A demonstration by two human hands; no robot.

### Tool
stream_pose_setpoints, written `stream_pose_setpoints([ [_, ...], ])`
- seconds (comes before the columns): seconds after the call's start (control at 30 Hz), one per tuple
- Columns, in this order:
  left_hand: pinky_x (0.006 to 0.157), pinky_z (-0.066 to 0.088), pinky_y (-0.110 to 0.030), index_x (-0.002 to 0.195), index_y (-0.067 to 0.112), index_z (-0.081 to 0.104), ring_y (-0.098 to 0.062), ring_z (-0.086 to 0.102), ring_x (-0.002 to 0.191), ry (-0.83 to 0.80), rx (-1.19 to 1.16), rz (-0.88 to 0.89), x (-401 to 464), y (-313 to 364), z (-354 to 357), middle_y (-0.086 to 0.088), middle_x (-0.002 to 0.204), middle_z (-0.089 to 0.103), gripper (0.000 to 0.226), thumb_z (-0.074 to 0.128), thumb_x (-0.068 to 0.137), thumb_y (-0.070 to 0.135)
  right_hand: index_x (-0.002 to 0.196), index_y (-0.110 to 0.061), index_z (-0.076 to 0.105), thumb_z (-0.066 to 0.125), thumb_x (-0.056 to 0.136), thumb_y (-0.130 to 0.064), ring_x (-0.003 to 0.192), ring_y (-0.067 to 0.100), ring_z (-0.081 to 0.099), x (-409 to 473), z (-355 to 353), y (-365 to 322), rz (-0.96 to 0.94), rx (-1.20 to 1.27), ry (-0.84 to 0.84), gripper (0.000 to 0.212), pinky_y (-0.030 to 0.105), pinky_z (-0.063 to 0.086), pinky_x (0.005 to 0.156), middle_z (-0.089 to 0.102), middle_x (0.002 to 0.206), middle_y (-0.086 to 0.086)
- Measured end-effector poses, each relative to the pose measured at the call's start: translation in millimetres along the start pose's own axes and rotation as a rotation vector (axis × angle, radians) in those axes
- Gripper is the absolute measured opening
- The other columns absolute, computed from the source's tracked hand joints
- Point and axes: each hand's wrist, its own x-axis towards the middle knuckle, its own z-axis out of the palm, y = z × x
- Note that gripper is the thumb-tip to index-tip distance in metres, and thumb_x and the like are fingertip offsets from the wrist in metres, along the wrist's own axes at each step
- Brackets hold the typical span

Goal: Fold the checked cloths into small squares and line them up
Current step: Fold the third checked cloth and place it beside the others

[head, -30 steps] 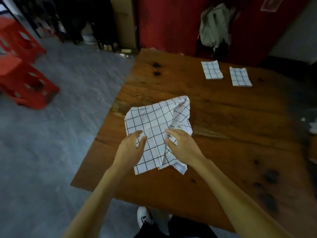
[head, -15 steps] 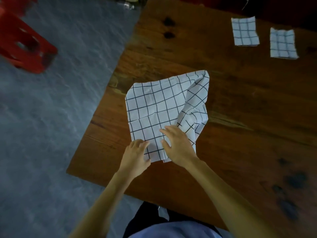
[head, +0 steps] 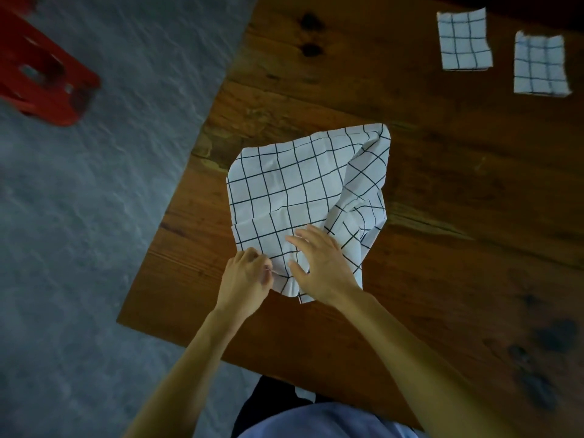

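While your left hand (head: 245, 276) curls its fingers and pinches the near left edge of the unfolded checked cloth (head: 303, 197), your right hand (head: 322, 265) lies flat on the same cloth with its fingers spread, pressing the near part down and gripping nothing. The two hands sit just beside each other at the cloth's near corner, with the left thumb and fingertips closed on the hem.

Outward from your hands, the cloth spreads away from you across the wooden table (head: 442, 216). Its left part lies fairly flat, the black grid lines running straight, with a shallow crease just beyond your fingers. Its right side is doubled over and rumpled, so the grid there runs on a slant, and a loose flap trails toward the near right.

Farther out, at the far right of the table, you have two folded cloths lying side by side and well apart from the one you hold: a left folded square (head: 464, 39) and a right folded square (head: 540, 66), close together but not touching. The right one lies slightly nearer to you.

Off the table's left edge lies a grey floor (head: 94, 216), and a red plastic stool (head: 41, 80) stands there at the far left.
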Motion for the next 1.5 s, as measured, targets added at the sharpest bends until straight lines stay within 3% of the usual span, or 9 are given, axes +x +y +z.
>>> stream_pose_setpoints([
  [0.23,0.089,0.036,-0.029,0.098,0.016,0.063,-0.016,0.049,0.106,0.131,-0.044,-0.011,31,11,-40,0.000,0.111,0.058,0.014,0.062,0.088,0.025,0.153,-0.030,0.018,0.054,0.080,-0.071,0.148,0.017,-0.010,12,-20,-14,-0.110,-0.200,-0.066,0.091,0.044,-0.015,0.117,0.012,0.161,-0.001],
  [0.33,0.085,0.036,-0.030,0.096,0.016,0.063,-0.010,0.044,0.098,0.209,-0.156,0.033,39,19,-70,0.001,0.104,0.055,0.017,0.057,0.090,0.031,0.150,-0.029,0.027,0.052,0.088,-0.062,0.149,0.017,-0.002,8,-32,-27,-0.076,-0.268,0.016,0.074,0.045,-0.016,0.115,0.023,0.158,-0.002],
  [0.53,0.088,0.045,-0.038,0.107,0.013,0.059,-0.019,0.050,0.103,0.328,-0.252,0.155,39,29,-119,-0.004,0.110,0.057,0.029,0.068,0.080,0.010,0.106,-0.022,0.070,0.058,0.093,-0.025,0.106,0.010,0.058,-9,-50,-46,0.030,-0.010,0.481,0.019,0.043,0.028,0.113,0.068,0.105,-0.007],
  [0.73,0.066,0.039,-0.024,0.098,0.015,0.054,-0.014,0.054,0.076,0.502,-0.547,-0.155,17,47,-153,0.001,0.087,0.058,0.018,0.051,0.095,0.033,0.106,-0.014,0.072,0.062,0.093,-0.020,0.094,0.008,0.063,-34,-76,-72,0.162,0.157,0.717,0.017,0.026,0.051,0.086,0.072,0.102,-0.003],
  [0.87,0.055,0.038,-0.029,0.065,0.015,0.054,-0.013,0.048,0.052,0.353,-0.692,-0.245,5,59,-163,0.001,0.056,0.053,0.054,0.031,0.099,0.050,0.108,-0.013,0.069,0.058,0.097,-0.027,0.095,0.008,0.063,-52,-88,-83,0.256,0.204,0.769,0.021,0.017,0.046,0.076,0.071,0.104,-0.003],
  [1.0,0.066,0.048,-0.031,0.086,0.010,0.068,-0.019,0.061,0.069,0.084,-0.933,-0.330,7,76,-172,-0.008,0.078,0.069,0.076,0.022,0.090,0.070,0.105,-0.013,0.071,0.060,0.095,-0.025,0.089,0.007,0.063,-71,-88,-93,0.190,0.084,0.822,0.019,0.028,0.052,0.082,0.072,0.098,-0.004],
  [1.13,0.071,0.049,-0.033,0.101,0.013,0.062,-0.023,0.061,0.080,-0.115,-1.151,-0.464,20,88,-189,-0.010,0.092,0.068,0.069,0.039,0.083,0.075,0.105,-0.015,0.072,0.060,0.094,-0.024,0.086,0.008,0.063,-88,-75,-98,0.095,-0.034,0.790,0.019,0.039,0.051,0.089,0.072,0.094,-0.006],
  [1.33,0.065,0.051,-0.036,0.098,0.006,0.062,-0.028,0.059,0.091,-0.372,-1.172,-0.557,29,88,-188,-0.017,0.112,0.059,0.023,0.069,0.082,0.020,0.082,-0.011,0.066,0.063,0.092,-0.024,0.069,0.005,0.043,-105,-70,-96,0.003,-0.138,0.731,0.016,0.034,0.047,0.080,0.046,0.072,-0.014],
  [1.5,0.098,0.044,-0.053,0.091,0.004,0.049,-0.034,0.055,0.086,-0.364,-1.496,-0.843,20,109,-177,-0.018,0.097,0.053,0.050,0.060,0.086,0.053,0.091,-0.014,0.071,0.063,0.092,-0.023,0.078,0.012,0.057,-115,-75,-78,-0.031,-0.186,0.732,0.012,0.030,0.043,0.086,0.066,0.079,-0.005],
])
